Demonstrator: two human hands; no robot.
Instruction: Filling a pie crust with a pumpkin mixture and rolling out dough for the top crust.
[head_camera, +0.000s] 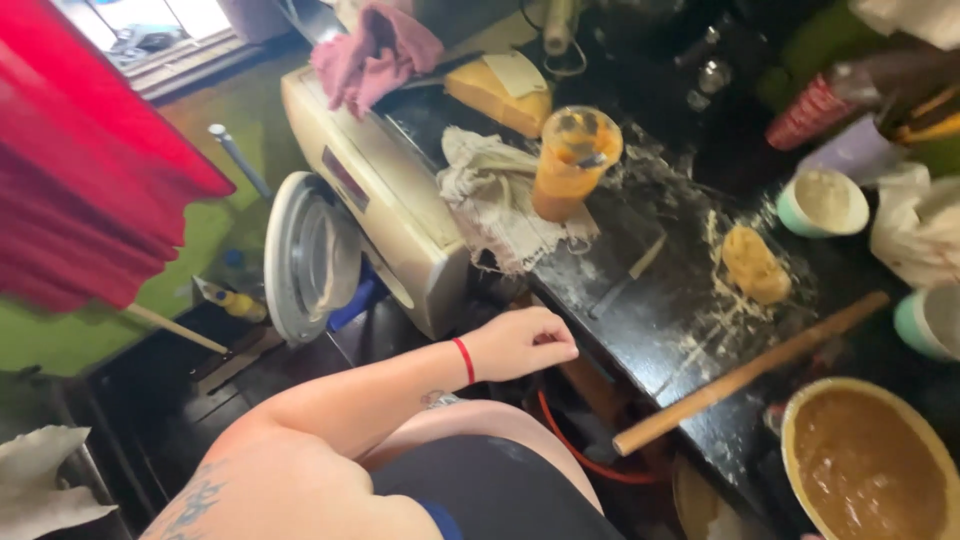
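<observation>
At the front edge of the black table (650, 330), your left hand (520, 345) hangs just below the top, with a red band (463, 360) on the wrist. Your fingers (555, 345) are curled in close, like a loose fist, and I can see nothing in them. Your right hand is not in the picture. The table is dusty with white flour. The thing nearest your hand is the long wooden rolling pin (750, 370). It lies slanted on the table, and one end pokes out past the edge, near your hand but not touching it. A yellow lump of dough (755, 265) sits on the flour, farther back than the pin. It looks to me like dough work is under way and your hand is between grabs right now. If you go for the pin, your fingers must open first, and your hand must come up over the edge to the end that sticks out. Mind the big bowl of brown batter (865, 465) just beside the pin. Farther back stand a clear cup of orange stuff (573, 160), a crumpled pale cloth (495, 200) and a small cup of flour (822, 203). A white washing machine (380, 200) sits next to the table, with a pink cloth (375, 50) on top.
</observation>
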